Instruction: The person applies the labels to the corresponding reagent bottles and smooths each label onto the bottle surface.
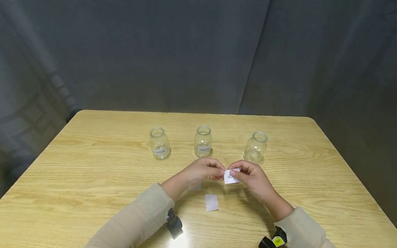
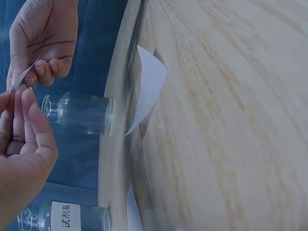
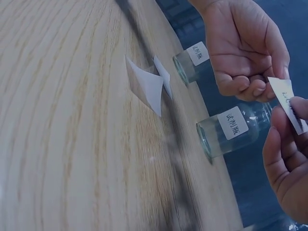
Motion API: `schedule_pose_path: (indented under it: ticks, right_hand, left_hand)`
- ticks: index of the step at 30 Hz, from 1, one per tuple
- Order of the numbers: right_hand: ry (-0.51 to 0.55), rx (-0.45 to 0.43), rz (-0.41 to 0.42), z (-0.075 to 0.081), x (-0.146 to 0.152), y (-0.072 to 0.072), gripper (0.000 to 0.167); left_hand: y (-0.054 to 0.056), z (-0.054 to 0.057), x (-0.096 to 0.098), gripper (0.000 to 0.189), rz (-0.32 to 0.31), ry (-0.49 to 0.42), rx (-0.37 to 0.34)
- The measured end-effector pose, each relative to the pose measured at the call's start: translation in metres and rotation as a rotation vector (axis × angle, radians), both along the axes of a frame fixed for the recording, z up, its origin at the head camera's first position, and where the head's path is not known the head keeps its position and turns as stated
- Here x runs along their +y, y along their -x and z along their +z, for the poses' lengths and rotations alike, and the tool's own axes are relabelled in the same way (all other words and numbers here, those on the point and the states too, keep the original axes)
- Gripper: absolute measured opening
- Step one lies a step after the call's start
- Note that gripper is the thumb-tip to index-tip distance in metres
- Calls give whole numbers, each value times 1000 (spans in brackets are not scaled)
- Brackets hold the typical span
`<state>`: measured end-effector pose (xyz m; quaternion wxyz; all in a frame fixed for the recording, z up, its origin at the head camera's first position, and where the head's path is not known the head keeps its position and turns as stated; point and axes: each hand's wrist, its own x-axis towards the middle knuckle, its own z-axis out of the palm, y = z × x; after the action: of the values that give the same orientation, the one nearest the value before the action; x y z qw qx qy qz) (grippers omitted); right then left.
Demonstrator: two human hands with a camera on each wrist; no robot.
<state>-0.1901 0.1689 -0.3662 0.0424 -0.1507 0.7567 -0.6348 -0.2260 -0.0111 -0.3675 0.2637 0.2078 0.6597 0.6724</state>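
Above the table, in front of the jars, my right hand (image 1: 251, 179) pinches a small white label (image 1: 231, 177) with handwriting on it between thumb and fingers. My left hand (image 1: 203, 171) meets it from the other side, thumb and fingertips at the label's left edge. In the right wrist view the label (image 3: 286, 102) stands tilted, bowed slightly. Just beyond the hands is a clear glass jar (image 1: 255, 147) with no label visible on it. The middle jar (image 1: 203, 142) and the left jar (image 1: 159, 143) each bear a white handwritten label.
One small white paper piece (image 1: 211, 203) lies on the wooden table (image 1: 94, 162) below the hands, its edges curled up. Another paper piece (image 1: 196, 185) is partly covered by the left hand. A grey curtain (image 1: 155, 50) hangs behind the table.
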Motion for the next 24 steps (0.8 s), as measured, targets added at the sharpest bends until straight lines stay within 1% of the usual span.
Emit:
schedule_pose_path:
  ticks: [4,9,12,14,17,21,24]
  right_hand:
    - [3,-31,-45,1,-1,0,20]
    - [-3,-49,-135,1,1,-1,20]
    - [-13,-52,-191,0,3,-1,19]
    - [-24,-58,-211,0,4,-1,19]
    - [-30,-73,-184,-1,5,-1,22]
    - [-18,-94,-95,-2,2,-2,26]
    - [-23,-89,-54,-3,0,-2,27]
  left_hand:
    - [0,0,0,14,60,27,2]
    - [2,-2,0,12,134,75,11]
    - [4,-3,0,12,159,79,-8]
    - [5,-3,1,12,167,75,-20]
    - [5,-3,1,12,165,67,-22]
    - [4,-1,3,16,134,56,-9]
    - [-2,8,4,17,108,52,-11]
